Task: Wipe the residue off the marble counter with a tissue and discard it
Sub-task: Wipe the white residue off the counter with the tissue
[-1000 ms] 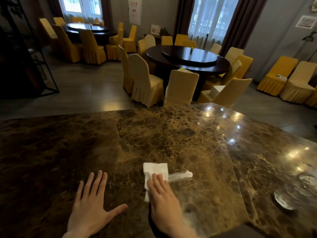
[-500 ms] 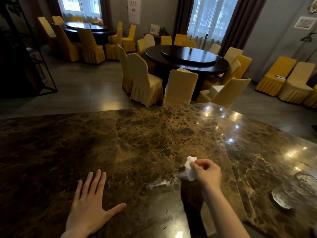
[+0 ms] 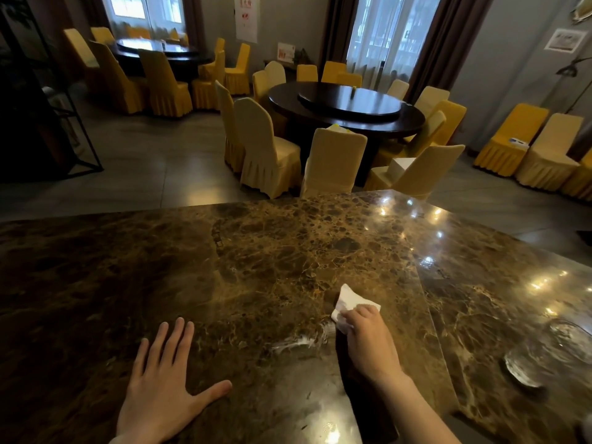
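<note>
A brown marble counter [image 3: 160, 277] fills the lower half of the view. My right hand [image 3: 368, 338] presses a white tissue [image 3: 347, 302] flat onto the counter, fingers on top of it. Just left of the tissue lies a pale whitish smear of residue [image 3: 298, 341] on the stone. My left hand [image 3: 163, 389] rests flat on the counter to the left, fingers spread, holding nothing.
A clear glass dish [image 3: 544, 357] sits on the counter at the right edge. Beyond the counter's far edge are yellow-covered chairs [image 3: 266, 145] and a dark round dining table [image 3: 346, 110].
My right hand first pressed the tissue near the front, lifted it up bunched to the right, and now has it down on the counter again. The left hand stayed in place.
</note>
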Demonstrator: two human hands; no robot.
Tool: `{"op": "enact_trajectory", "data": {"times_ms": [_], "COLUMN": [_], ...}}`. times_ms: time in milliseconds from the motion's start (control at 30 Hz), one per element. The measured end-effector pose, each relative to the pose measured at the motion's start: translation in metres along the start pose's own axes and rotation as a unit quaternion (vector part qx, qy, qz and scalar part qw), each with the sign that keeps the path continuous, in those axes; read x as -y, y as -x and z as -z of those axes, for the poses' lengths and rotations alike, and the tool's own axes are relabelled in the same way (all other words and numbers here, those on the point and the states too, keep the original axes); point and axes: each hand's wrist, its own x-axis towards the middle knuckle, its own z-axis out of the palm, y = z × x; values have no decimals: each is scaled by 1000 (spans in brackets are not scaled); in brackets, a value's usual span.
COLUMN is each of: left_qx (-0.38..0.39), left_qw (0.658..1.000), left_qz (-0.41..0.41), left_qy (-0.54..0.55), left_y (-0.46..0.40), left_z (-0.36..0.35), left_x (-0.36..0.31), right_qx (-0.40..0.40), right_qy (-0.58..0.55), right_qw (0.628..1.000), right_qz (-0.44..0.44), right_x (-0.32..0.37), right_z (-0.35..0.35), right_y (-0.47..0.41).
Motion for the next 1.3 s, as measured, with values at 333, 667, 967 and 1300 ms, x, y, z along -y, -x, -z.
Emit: {"op": "enact_trajectory", "data": {"times_ms": [333,667,967,1300], "left_qx": [2,-8,-24,-31], "left_qw": [1000,1000,1000,999], "left_qz": [-1,-2,-1,-2], "left_qy": [-4,13,15,15], "left_y": [-1,-1,0,-2], "left_z": [-1,-1,-2,-7], "left_x": [2,1,1,3], "right_qx": [0,-23,-91,-44], "right_qy": [16,13,-301,-13], "right_qw": [998,998,919,984], "right_qz": [62,-55,-235,-171], "right_x": [19,43,23,-20], "right_z": [-12,-18,5,0], "right_y": [14,23,-17,2]}}
